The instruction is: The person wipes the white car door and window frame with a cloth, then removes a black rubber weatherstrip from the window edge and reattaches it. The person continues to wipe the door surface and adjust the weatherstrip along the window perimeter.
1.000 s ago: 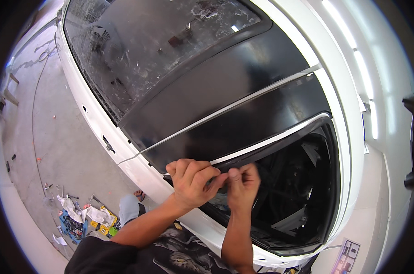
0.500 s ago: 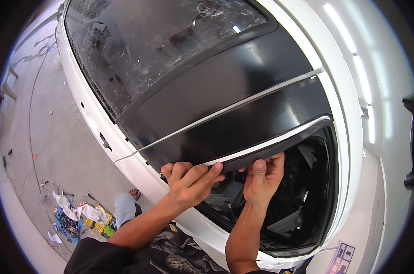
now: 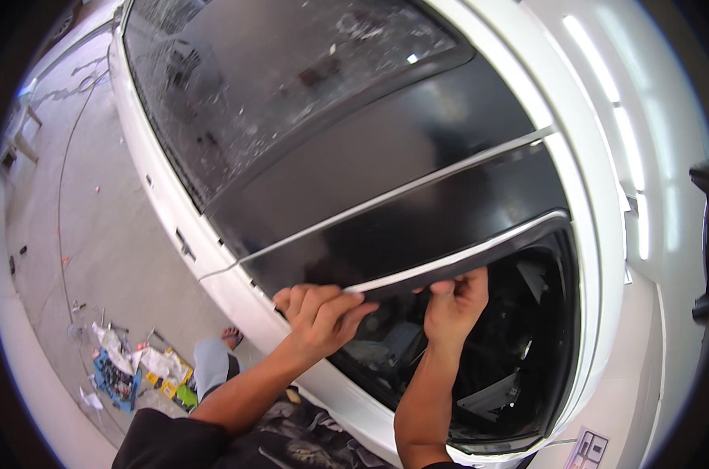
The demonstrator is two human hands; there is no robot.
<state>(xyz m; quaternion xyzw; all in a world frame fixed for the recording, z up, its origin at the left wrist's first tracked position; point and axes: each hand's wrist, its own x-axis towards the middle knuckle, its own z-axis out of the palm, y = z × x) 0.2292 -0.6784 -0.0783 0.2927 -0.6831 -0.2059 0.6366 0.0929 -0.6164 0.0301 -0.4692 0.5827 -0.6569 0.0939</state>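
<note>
A black rubber door seal [image 3: 417, 279] with a pale upper edge runs along the rim of a car's door window opening [image 3: 487, 352]. My left hand [image 3: 319, 316] pinches the seal's left end, fingers curled over the top and thumb below. Further right, my right hand [image 3: 454, 305] grips its lower edge, with the thumb in front and the fingers partly hidden behind it. Just above the seal lies a glossy black pillar panel [image 3: 417, 227]. Dark interior parts show through the opening.
A second black panel [image 3: 370, 164] and a dusty side window [image 3: 276, 86] continue up the white car body. On the floor at lower left are tools, white cloths and a blue tray [image 3: 118, 384]. A wall with strip lights [image 3: 628, 144] stands at right.
My left hand has slid slightly left along the seal, its thumb lower than before. The right hand keeps its hold. The whole view has shifted a little.
</note>
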